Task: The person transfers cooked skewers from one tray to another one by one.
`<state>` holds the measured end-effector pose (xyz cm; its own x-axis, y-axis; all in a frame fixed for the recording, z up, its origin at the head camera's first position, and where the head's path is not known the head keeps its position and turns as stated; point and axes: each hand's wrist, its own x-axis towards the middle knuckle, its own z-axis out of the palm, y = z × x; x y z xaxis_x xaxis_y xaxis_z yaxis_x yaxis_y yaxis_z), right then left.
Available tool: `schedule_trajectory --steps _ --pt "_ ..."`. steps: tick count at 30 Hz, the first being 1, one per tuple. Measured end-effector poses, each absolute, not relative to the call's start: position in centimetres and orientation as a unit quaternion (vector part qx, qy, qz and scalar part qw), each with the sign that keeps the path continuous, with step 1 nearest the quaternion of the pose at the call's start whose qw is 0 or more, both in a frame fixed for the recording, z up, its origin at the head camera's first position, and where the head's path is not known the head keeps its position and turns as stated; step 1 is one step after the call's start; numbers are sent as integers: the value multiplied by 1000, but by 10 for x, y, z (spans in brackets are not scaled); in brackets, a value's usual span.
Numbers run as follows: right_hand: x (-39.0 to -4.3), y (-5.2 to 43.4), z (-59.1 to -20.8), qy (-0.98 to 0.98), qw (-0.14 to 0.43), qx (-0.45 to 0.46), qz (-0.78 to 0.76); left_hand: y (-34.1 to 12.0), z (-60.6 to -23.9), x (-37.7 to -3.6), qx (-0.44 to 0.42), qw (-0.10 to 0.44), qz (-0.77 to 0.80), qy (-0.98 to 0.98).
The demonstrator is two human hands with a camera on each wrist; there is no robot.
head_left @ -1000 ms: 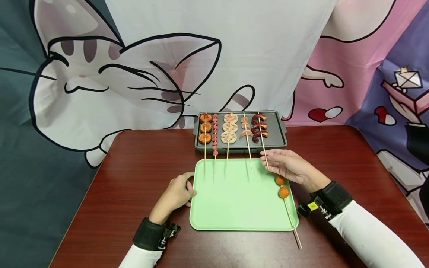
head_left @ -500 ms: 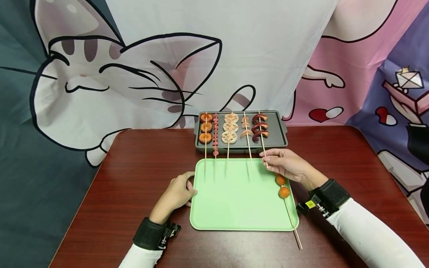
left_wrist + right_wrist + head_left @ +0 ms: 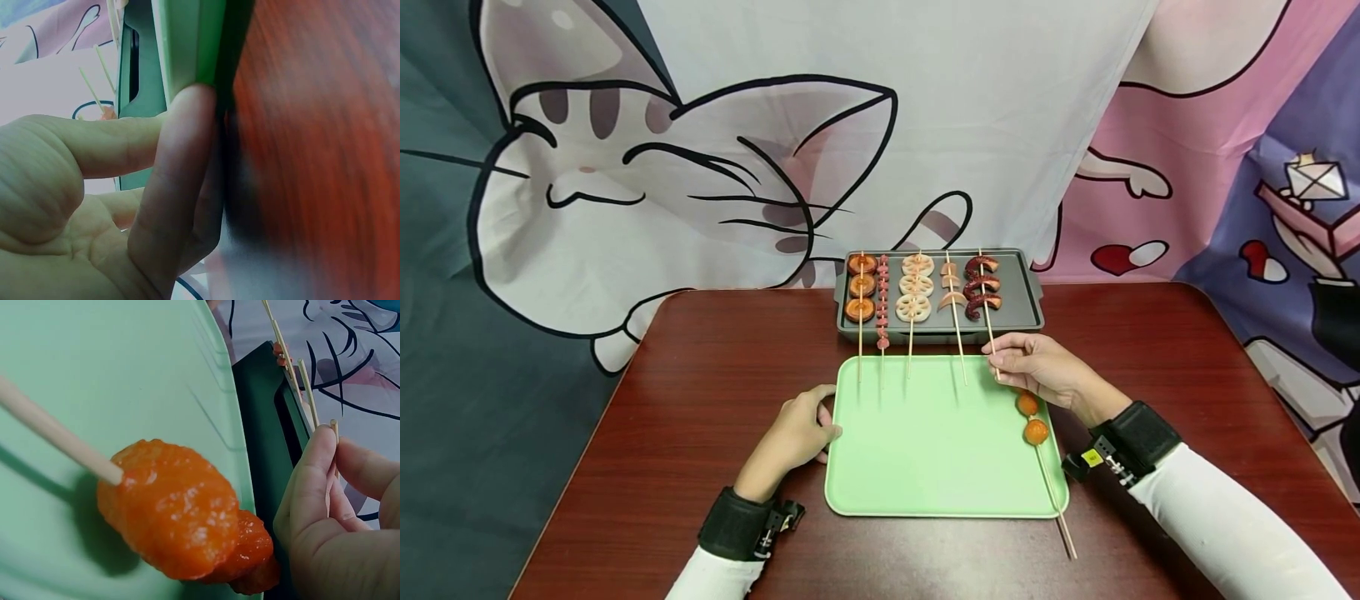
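My left hand (image 3: 797, 427) holds the left rim of a light green tray (image 3: 940, 467). In the left wrist view its thumb and fingers pinch the tray's edge (image 3: 181, 44) close above the table. My right hand (image 3: 1043, 367) pinches the stick of a dark red octopus tentacle skewer (image 3: 982, 287), the thumb and fingertips near the stick's lower end. The tentacle pieces lie over the right part of a dark grey grill pan (image 3: 1018, 300). Below that hand, a skewer of orange balls (image 3: 1035, 432) lies along the tray's right side, its stick reaching past the front rim.
Beside the tentacles, the pan bears a mushroom skewer (image 3: 860, 286), a pink meat skewer (image 3: 882, 312), a lotus root skewer (image 3: 913, 307) and a skewer of pale tan pieces (image 3: 951, 297). Their sticks overhang the tray's back rim. A printed cloth (image 3: 985, 108) hangs behind the brown table (image 3: 700, 467).
My right wrist has drifted very slightly left while the fingers stay on the tentacle skewer's stick. The left hand, tray and other skewers look unmoved.
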<state>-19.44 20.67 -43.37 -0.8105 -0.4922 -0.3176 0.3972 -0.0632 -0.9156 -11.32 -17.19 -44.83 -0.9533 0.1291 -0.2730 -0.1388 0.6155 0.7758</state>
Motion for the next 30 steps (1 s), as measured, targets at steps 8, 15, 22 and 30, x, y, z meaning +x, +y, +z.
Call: schedule_trajectory --steps 8,15,22,30 --pt "-194 207 -434 632 303 -34 -713 -172 -447 -113 -3 155 437 886" --pt "-191 209 -430 649 304 -27 -697 -172 -447 -115 -4 156 436 886" --pt "-185 213 -426 668 305 -39 -677 -172 -446 -115 0 155 436 886" --pt "-172 218 -425 668 322 -61 -668 -172 -447 -114 -2 158 435 886"
